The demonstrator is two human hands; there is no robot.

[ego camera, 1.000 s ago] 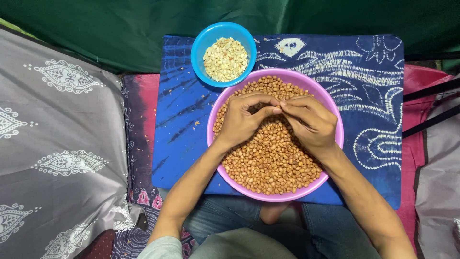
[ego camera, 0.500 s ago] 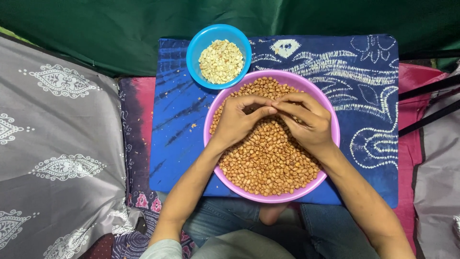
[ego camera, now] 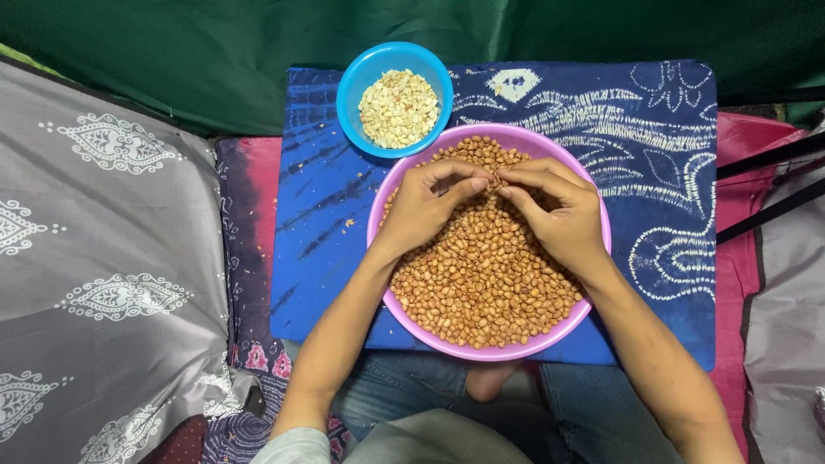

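Peanut [ego camera: 496, 182] sits pinched between both hands' fingers, left hand [ego camera: 427, 209] and right hand [ego camera: 559, 215] meeting as before over the pink bowl [ego camera: 593, 296]; peeling continues. Blue bowl [ego camera: 354, 73] of peeled nuts lies far left.

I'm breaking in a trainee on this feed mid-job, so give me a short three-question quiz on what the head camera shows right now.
1. True or false: the left hand and right hand meet fingertip to fingertip over the pink bowl.
2. Which bowl holds the pale, skinned peanuts? A. the blue bowl B. the pink bowl C. neither
3. Fill in: the brown peanuts fill the ___ bowl.

Key: 1 true; 2 A; 3 pink.
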